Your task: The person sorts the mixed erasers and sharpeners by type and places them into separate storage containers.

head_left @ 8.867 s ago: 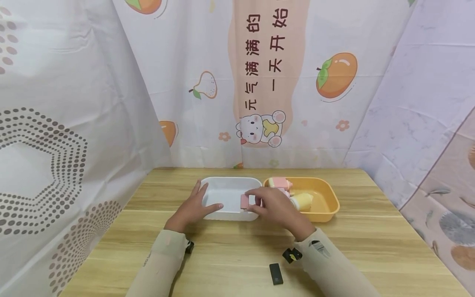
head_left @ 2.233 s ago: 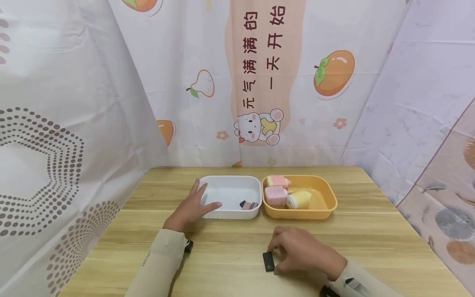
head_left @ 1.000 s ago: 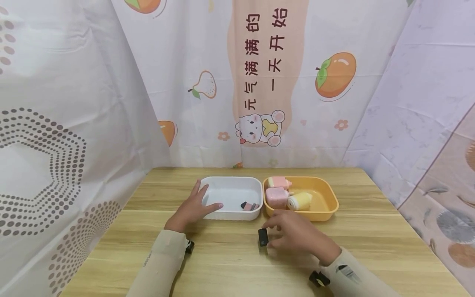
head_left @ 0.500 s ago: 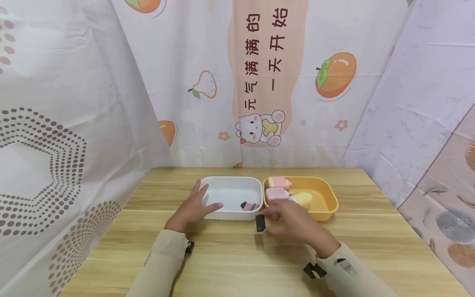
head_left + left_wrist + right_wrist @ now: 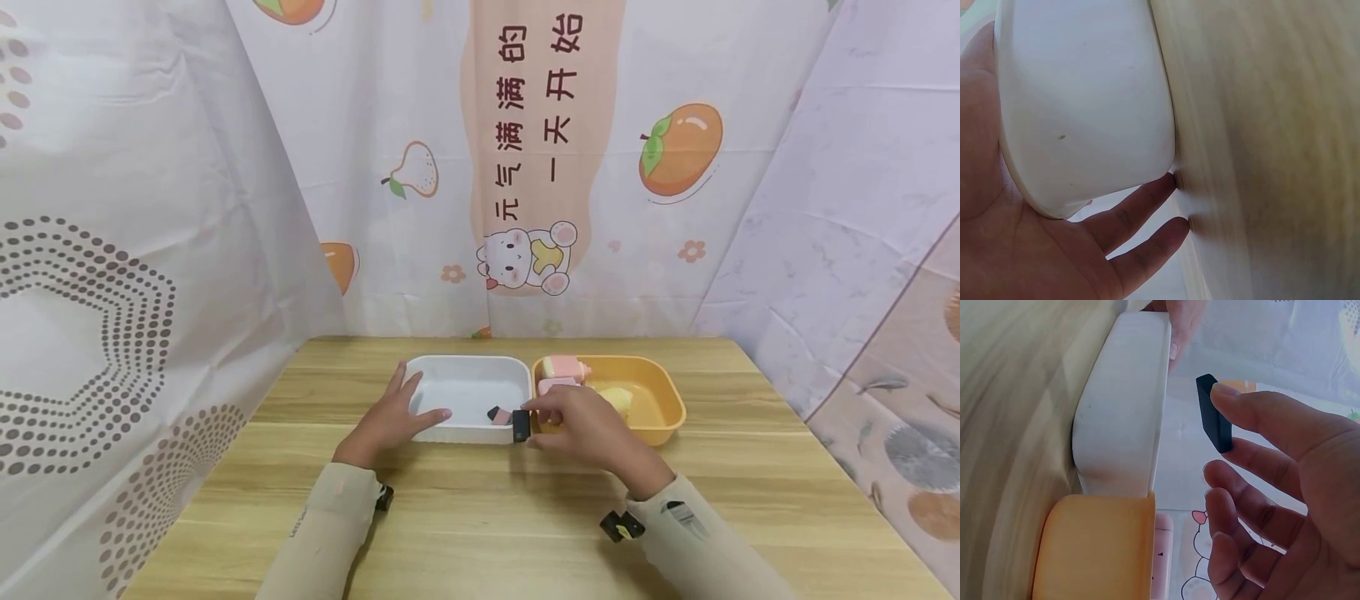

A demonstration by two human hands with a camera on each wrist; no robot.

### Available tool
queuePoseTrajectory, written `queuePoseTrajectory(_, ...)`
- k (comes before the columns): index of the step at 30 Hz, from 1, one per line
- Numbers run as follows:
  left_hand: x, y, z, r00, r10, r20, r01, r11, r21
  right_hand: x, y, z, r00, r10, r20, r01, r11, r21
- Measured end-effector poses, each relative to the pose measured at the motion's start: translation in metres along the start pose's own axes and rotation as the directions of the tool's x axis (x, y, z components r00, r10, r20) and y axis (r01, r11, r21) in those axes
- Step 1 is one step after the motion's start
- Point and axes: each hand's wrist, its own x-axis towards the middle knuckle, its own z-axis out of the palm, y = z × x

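Observation:
My right hand (image 5: 585,429) pinches a small black rectangular block (image 5: 521,426) between thumb and index finger. The block is upright, just in front of the right end of the white tray (image 5: 461,434). In the right wrist view, the block (image 5: 1213,415) is held above the tray's rim, with the other fingers loosely bent. Small pink and dark pieces (image 5: 499,416) lie in the tray's right end, partly hidden by the block. My left hand (image 5: 390,425) rests against the tray's left end, fingers spread. The left wrist view shows two fingertips (image 5: 1175,228) touching the table.
A yellow-orange tray (image 5: 663,429) stands against the white tray's right end. Inside are a pink-and-cream bottle (image 5: 566,368), a pink bottle (image 5: 557,385) and a yellow bottle (image 5: 618,400), partly behind my right hand. Wooden tabletop (image 5: 450,517) lies in front; curtains (image 5: 405,292) hang behind.
My right hand picked up the black block from the front of the table and carried it away from me to the white tray. Earlier it held a pink block over that tray. My left hand stayed put.

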Motion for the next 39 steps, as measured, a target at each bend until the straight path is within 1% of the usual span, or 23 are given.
queuePoseTrajectory(4, 0.002, -0.003, 0.002, 1.0, -0.005, 0.001, 0.005, 1.0, 0.008, 0.005, 0.003, -0.001, 1.0, -0.014, -0.003, 0.014, 1.0, 0.003)
queuePoseTrajectory(8, 0.002, -0.003, 0.001, 1.0, 0.003, -0.001, -0.003, 1.0, 0.005, 0.01, 0.006, -0.001, 1.0, -0.024, -0.008, 0.024, 0.999, 0.025)
queuePoseTrajectory(13, -0.001, -0.002, 0.0, 1.0, -0.004, 0.002, 0.004, 1.0, 0.003, 0.015, 0.005, -0.001, 1.0, 0.02, 0.0, -0.02, 0.998, 0.059)
queuePoseTrajectory(18, -0.001, -0.001, 0.001, 1.0, -0.01, 0.002, 0.01, 1.0, 0.001, 0.021, 0.002, 0.0, 0.998, 0.059, 0.005, -0.059, 0.997, 0.048)
queuePoseTrajectory(23, -0.001, 0.0, 0.001, 1.0, 0.007, -0.005, -0.007, 1.0, 0.0, 0.026, -0.001, 0.0, 0.997, 0.077, -0.009, -0.076, 0.997, 0.023)
queuePoseTrajectory(36, 0.001, -0.001, 0.001, 1.0, 0.009, -0.007, -0.009, 1.0, 0.002, 0.042, -0.006, -0.002, 0.995, 0.094, -0.015, -0.093, 0.995, 0.027)
queuePoseTrajectory(39, 0.001, -0.001, 0.0, 1.0, 0.005, -0.006, -0.005, 1.0, 0.007, 0.045, -0.005, -0.001, 0.996, 0.092, -0.016, -0.091, 0.996, 0.007)
